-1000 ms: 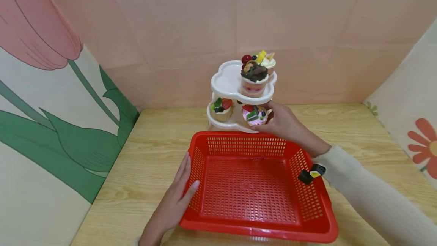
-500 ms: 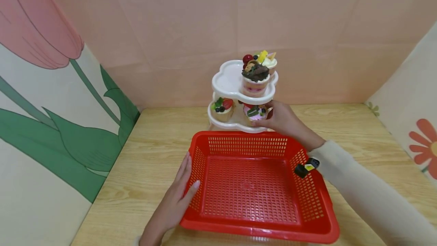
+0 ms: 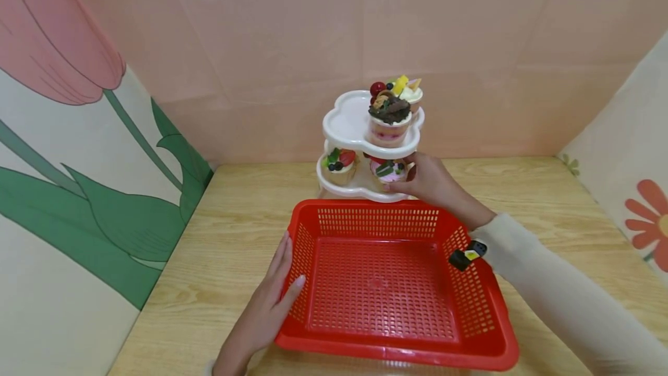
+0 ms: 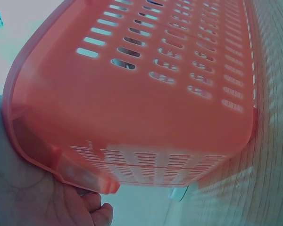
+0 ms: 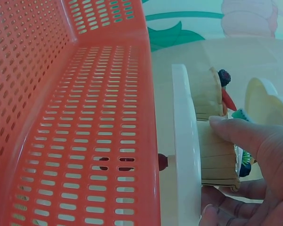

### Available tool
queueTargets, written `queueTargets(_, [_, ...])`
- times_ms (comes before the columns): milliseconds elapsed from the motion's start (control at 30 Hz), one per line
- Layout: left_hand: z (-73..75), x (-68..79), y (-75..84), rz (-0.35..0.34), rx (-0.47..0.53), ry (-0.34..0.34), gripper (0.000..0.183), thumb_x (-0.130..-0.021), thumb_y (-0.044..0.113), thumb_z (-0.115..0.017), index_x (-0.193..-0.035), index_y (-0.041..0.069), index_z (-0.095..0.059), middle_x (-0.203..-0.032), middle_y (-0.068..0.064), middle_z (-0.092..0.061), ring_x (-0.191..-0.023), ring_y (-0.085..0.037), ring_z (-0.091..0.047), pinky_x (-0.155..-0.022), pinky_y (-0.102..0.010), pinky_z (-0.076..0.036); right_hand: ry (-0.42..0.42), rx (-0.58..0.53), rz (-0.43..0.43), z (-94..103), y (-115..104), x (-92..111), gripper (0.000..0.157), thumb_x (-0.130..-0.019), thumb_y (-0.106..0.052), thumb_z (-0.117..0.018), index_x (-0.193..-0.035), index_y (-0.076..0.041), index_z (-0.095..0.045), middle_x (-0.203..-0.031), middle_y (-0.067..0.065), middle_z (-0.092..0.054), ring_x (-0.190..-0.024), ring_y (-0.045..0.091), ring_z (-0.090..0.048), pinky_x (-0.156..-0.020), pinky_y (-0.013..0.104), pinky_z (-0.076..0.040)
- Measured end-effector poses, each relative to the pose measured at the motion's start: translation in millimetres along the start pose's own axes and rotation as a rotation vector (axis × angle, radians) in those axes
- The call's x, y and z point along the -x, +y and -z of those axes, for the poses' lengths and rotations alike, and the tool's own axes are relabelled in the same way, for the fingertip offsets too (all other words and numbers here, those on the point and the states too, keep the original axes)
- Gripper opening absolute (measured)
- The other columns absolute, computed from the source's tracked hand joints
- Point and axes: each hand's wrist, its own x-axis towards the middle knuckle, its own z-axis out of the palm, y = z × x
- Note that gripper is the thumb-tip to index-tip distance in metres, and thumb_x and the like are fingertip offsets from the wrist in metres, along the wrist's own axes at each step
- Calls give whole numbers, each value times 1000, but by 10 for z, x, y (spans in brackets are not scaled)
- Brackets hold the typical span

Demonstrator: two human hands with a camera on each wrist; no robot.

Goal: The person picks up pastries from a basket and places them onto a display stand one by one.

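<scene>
My right hand (image 3: pixel 430 181) holds a pink-frosted cupcake (image 3: pixel 390 172) on the lower tier (image 3: pixel 360 193) of a white stand. From the right wrist, the cupcake's pleated paper wrapper (image 5: pixel 219 157) stands right at the tier's surface, with my thumb on one side and fingers on the other. Behind it sits another cupcake (image 3: pixel 341 170) with strawberry and dark berries. A chocolate-topped dessert cup (image 3: pixel 389 123) and a fruit-topped one (image 3: pixel 411 96) share the upper tier (image 3: pixel 348 120). My left hand (image 3: pixel 263 306) grips the left rim of a red plastic basket (image 3: pixel 449 358), thumb over the inside.
The basket stands just in front of the stand on a wooden table (image 3: pixel 235 213). A pink wall covering (image 3: pixel 292 74) closes off the back; flower-printed panels (image 3: pixel 130 190) flank both sides. A small black device (image 3: pixel 467 255) is worn on my right wrist.
The pink-frosted cupcake has moved slightly back under the upper tier and stands more upright. My right hand and forearm have shifted a little with it. My left hand stays on the basket.
</scene>
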Motion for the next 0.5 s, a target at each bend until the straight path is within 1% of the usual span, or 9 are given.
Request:
queueTargets(100, [-1, -3, 3, 8, -10, -3, 74, -104, 58, -43, -164, 33, -6, -168, 21, 3, -154, -14, -8, -115, -60, -29, 4, 4, 8, 1, 13, 15, 48, -78, -19, -90, -115, 0, -65, -92, 13, -68, -70, 24, -61, -56, 30, -50])
queueTargets(233, [9, 0, 11, 18, -59, 0, 76, -103, 61, -42, -164, 33, -6, -167, 23, 3, -153, -13, -9, -115, -58, -29, -5, -1, 18, -12, 28, 22, 51, -79, -20, -90, -118, 1, -65, -95, 15, -68, -74, 27, -61, -59, 29, -50])
queueTargets(300, [22, 3, 21, 11, -87, 1, 76, -103, 61, -42, -164, 31, -6, -168, 23, 4, -153, -13, -9, -116, -57, -29, -11, -2, 21, -21, 25, 27, 54, -79, -20, -90, -120, 2, -64, -99, 16, -69, -77, 28, -62, -62, 29, -51])
queueTargets(400, [50, 8, 33, -4, -124, -6, 78, -103, 61, -42, -164, 29, -6, -167, 22, 5, -154, -14, -9, -116, -57, -29, -9, -11, 19, -29, 8, 47, 59, -78, -20, -90, -124, 4, -61, -105, 18, -68, -82, 30, -63, -66, 33, -53])
queueTargets(500, [77, 10, 38, 20, -167, -18, 81, -101, 65, -43, -164, 30, -5, -167, 23, 6, -154, -14, -9, -115, -58, -32, 5, -32, 18, -34, -13, 82, 68, -78, -16, -90, -132, 4, -55, -117, 22, -64, -89, 34, -63, -72, 39, -54])
